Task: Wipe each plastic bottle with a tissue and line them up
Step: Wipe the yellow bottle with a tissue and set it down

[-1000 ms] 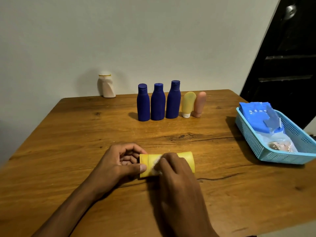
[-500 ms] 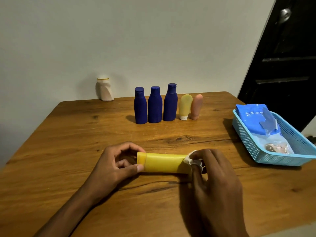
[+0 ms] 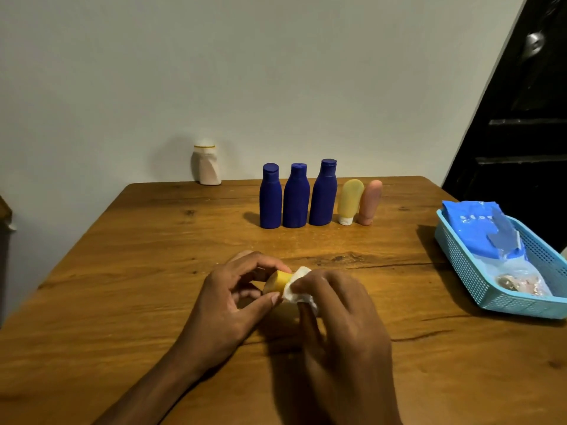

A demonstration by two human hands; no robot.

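Head: both hands (image 3: pixel 233 305) (image 3: pixel 343 317) wiping yellow tube (image 3: pixel 276 282) w/ tissue (image 3: pixel 296 289); labels unreadable.

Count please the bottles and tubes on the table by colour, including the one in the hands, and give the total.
Dark blue bottles: 3
Yellow tubes: 2, one standing in the row, one held in the hands
Pink tube: 1
White bottle by the wall: 1
Total: 7
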